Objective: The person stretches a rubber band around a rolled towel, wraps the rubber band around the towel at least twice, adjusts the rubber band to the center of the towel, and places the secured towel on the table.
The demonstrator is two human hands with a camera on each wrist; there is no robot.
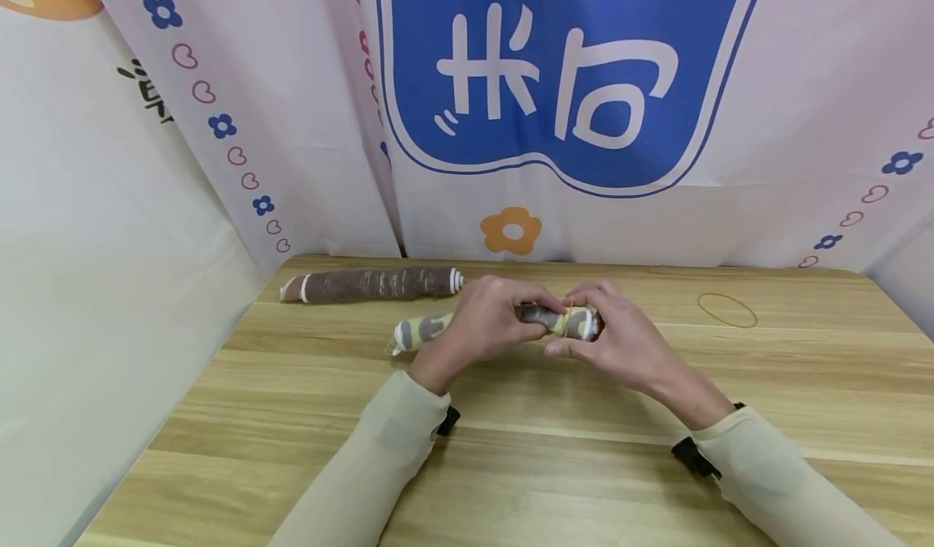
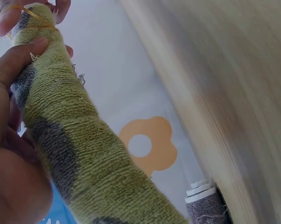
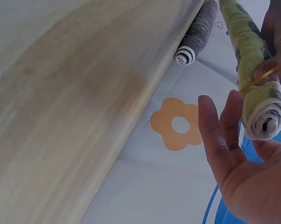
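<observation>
A rolled towel (image 2: 91,144) in yellow-green and grey terry cloth is held above the table by both hands. My left hand (image 1: 485,312) grips it near its right part, thumb along the cloth. Around the right end, my right hand (image 1: 616,328) curls with thumb and fingers on either side; two of its fingers (image 3: 214,130) stand out from the roll. A thin yellow rubber band (image 3: 266,76) crosses the towel close to its spiral end, between the hands, and looks stretched. Part of the towel is hidden behind my left hand.
A second rolled towel (image 1: 379,284), brown with white edges, lies along the back left of the wooden table (image 1: 511,466). One loose rubber band (image 1: 727,309) lies flat at the right. Behind the table's back edge hangs a printed cloth (image 1: 452,207).
</observation>
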